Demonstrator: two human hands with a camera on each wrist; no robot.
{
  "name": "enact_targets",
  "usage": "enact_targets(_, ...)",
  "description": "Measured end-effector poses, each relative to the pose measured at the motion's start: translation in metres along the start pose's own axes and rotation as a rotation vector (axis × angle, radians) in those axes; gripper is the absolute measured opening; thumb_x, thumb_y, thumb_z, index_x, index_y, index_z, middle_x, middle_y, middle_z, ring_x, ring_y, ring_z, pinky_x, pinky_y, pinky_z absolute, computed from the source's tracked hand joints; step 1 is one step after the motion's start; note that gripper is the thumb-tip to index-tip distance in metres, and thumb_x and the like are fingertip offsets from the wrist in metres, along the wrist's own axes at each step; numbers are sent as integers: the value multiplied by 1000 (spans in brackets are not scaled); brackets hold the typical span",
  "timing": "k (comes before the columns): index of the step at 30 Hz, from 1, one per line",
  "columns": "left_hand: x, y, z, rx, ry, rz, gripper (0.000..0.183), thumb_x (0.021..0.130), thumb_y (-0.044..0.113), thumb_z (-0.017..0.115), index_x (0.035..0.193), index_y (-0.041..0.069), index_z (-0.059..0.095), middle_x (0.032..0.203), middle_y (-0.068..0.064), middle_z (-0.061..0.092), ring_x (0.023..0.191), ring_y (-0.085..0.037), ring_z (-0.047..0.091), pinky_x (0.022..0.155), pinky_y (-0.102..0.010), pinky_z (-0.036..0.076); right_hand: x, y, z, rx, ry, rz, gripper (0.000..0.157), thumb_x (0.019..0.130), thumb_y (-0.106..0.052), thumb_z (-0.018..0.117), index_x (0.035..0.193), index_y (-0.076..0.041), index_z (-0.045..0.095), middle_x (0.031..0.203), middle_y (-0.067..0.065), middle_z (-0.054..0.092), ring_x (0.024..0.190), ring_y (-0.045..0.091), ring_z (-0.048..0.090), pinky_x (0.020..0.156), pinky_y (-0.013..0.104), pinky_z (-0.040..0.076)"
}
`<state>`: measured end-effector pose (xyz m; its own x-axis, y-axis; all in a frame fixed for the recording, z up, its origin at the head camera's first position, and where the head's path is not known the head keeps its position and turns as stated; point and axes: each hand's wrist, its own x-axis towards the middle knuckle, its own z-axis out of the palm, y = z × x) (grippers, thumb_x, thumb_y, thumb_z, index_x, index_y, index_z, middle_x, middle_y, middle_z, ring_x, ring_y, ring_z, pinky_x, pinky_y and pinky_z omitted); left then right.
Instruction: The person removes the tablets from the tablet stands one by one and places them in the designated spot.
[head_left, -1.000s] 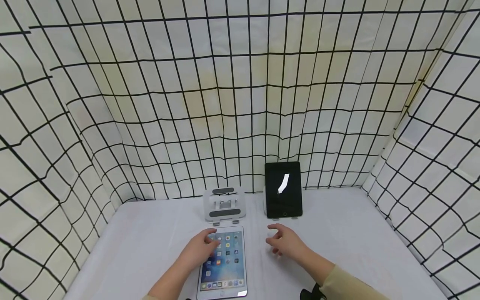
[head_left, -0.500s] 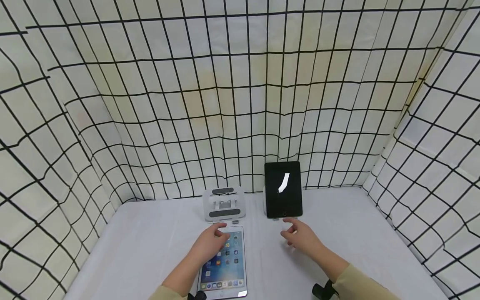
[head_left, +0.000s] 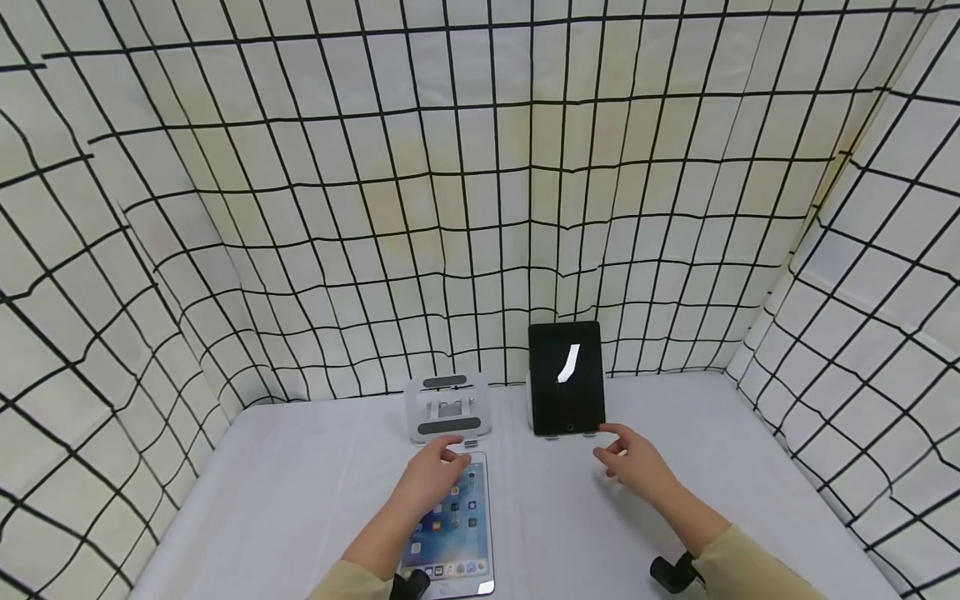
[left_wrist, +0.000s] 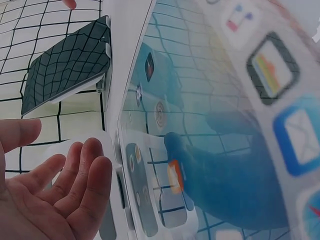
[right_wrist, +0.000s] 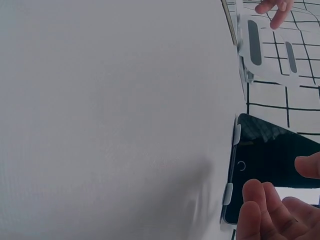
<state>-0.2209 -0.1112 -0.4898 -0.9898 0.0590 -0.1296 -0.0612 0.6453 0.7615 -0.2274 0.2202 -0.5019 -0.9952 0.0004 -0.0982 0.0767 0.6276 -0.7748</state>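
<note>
A white tablet (head_left: 457,533) with a lit home screen full of app icons lies flat on the table. My left hand (head_left: 431,482) hovers over its upper left part, fingers loosely bent and holding nothing, fingertips near the front of a silver tablet stand (head_left: 448,408). Leaning upright on a second stand, a black tablet (head_left: 567,379) shows a dark screen; two small clips (right_wrist: 228,194) hold its lower edge in the right wrist view. Close to that tablet's lower right corner is my right hand (head_left: 637,462), thumb and fingers apart with nothing between them.
The table (head_left: 300,492) has a white cover. Behind and on both sides rise white cloth walls with a black grid (head_left: 480,208). A black wrist camera mount (head_left: 672,572) sits at my right sleeve, another (head_left: 408,585) at the left one.
My right hand has moved right and forward, from in front of the black tablet to its lower right corner. My left hand has slid forward and right over the white tablet.
</note>
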Motion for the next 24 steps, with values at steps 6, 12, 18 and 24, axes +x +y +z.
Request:
enact_targets(6,8,4,6,-20,-5,30,46,97,29,62,138,10,56,102,-4,65,74,-14,61,64,-32,47,5,4,-7,-42,17,1,53,94,-21,67,142,-6,49,88,2,61,70,18,61,59,31,47)
enact_targets(12,15,15,13,-48,-9,45,46,98,32,61,138,10,56,108,-6,65,81,-14,65,68,-35,50,14,6,-13,-64,31,-14,54,95,-22,65,143,-6,47,90,3,62,69,16,59,59,31,46)
enact_targets(18,25,29,21,-86,12,30,45,98,33,60,139,13,56,114,-6,65,89,-16,66,76,-39,53,29,8,-19,-72,53,-37,54,96,-23,64,145,-7,46,96,6,63,73,17,60,60,30,47)
enact_targets(24,38,39,31,-133,48,14,45,99,33,60,140,17,55,117,-4,65,92,-17,65,77,-39,53,43,5,-24,-79,86,-56,56,96,-25,64,145,-7,45,102,10,62,85,23,60,62,30,48)
